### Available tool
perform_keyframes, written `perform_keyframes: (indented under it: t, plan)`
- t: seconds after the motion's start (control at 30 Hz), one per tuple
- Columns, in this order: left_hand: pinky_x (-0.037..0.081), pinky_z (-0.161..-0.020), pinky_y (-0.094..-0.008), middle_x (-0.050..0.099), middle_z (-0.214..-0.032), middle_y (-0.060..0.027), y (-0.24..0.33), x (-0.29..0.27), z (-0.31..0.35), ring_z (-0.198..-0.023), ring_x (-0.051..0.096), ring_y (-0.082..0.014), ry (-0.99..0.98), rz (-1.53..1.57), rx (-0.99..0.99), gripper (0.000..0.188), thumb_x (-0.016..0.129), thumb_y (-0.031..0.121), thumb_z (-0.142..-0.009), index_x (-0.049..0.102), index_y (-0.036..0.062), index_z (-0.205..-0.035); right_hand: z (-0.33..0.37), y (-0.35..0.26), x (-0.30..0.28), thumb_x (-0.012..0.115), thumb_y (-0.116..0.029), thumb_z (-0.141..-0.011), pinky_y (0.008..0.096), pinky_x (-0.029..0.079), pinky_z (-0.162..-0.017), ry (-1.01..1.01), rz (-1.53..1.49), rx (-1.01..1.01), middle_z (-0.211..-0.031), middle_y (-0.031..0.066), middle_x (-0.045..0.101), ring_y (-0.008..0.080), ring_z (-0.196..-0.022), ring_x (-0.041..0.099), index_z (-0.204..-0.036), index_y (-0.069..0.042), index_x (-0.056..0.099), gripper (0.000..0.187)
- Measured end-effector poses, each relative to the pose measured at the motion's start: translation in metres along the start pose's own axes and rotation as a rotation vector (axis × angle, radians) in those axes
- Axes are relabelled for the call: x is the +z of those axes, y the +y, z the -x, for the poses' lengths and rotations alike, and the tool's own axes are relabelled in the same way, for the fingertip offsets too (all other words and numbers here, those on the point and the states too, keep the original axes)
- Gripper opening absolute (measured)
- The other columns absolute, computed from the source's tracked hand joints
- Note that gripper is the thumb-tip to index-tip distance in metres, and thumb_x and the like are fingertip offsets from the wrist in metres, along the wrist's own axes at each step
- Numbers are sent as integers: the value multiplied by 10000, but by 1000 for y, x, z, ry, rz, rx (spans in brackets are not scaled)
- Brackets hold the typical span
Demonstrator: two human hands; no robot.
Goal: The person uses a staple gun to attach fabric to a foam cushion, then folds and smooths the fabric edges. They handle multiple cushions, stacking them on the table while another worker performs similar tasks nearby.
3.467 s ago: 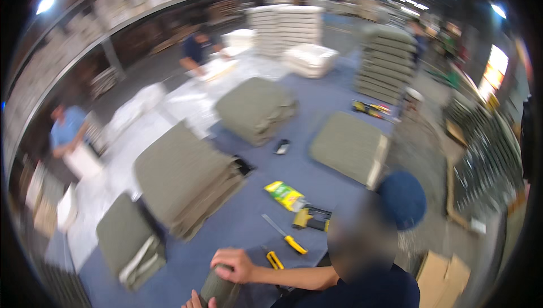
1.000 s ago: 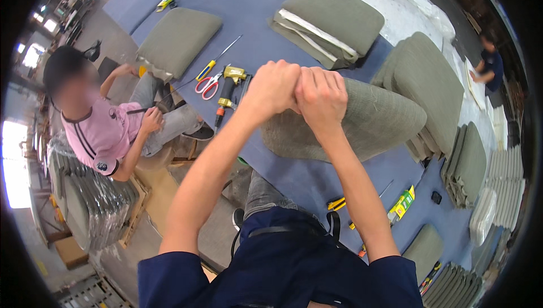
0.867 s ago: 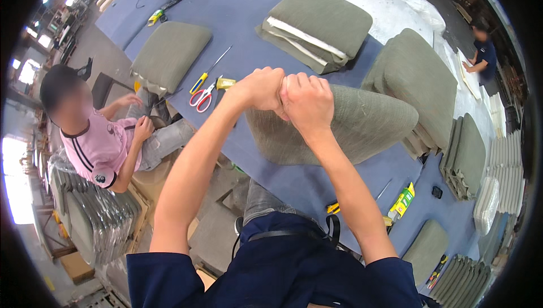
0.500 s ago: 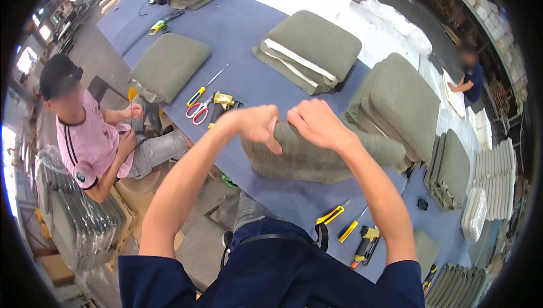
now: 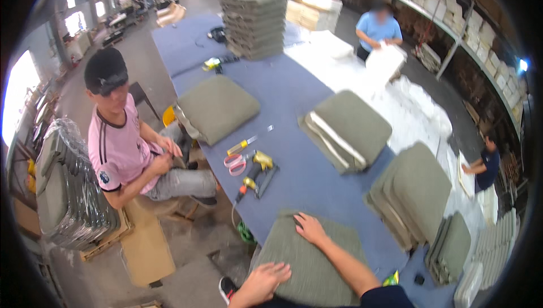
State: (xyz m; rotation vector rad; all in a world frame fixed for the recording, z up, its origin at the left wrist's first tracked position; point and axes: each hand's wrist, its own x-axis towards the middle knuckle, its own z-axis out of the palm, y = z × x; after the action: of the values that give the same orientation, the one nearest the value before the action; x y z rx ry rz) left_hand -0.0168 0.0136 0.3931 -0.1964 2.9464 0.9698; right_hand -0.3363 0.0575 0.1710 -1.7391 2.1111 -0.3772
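Both hands flat on the cushion (image 5: 308, 263) at the near table (image 5: 317, 178) edge — right hand (image 5: 310, 229) spread on the far corner, left hand (image 5: 261, 282) palm-down on the near edge. Open palms, no grasp — looks like pressing it flat. Stapler (image 5: 257, 173) and scissors (image 5: 235, 164) just beyond.

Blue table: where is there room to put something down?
Bare blue cloth lies between the stapler and the folded covers, and in front of the tall stack. Crowded: the near edge, where both hands press a cushion, and the right side with piled cushions.
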Motion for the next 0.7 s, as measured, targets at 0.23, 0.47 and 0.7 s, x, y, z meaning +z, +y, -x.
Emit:
perform_keyframes:
  t: [0.23,0.47,0.7]
  plan:
    - [397,-1188,-475,619,-1450,-190,17,-45,-19,-1405,531,-351,48,156,-80,464,586,58,-860,680,7,-1311,-41,28,-10,703,-402,-945,597,404,-1089,-3,228,219,-1466,177,528,390,-1361,488,-1438,-128,532,590]
    - [386,-1198,-479,596,-1485,-187,4,-37,-36,-1428,512,-354,25,98,9,532,591,77,-828,662,5,-1350,-44,72,22,652,-411,-981,570,480,-939,-13,111,189,-1171,173,696,384,-1192,599,-1332,-119,585,461]
    - [373,-1210,-475,582,-1509,-163,10,-52,-49,-1444,497,-338,-69,100,-52,521,599,70,-836,661,12,-1350,-43,60,0,594,-521,-1000,566,503,-970,-154,-217,390,-1192,230,717,466,-1140,658,-1231,-53,636,524]
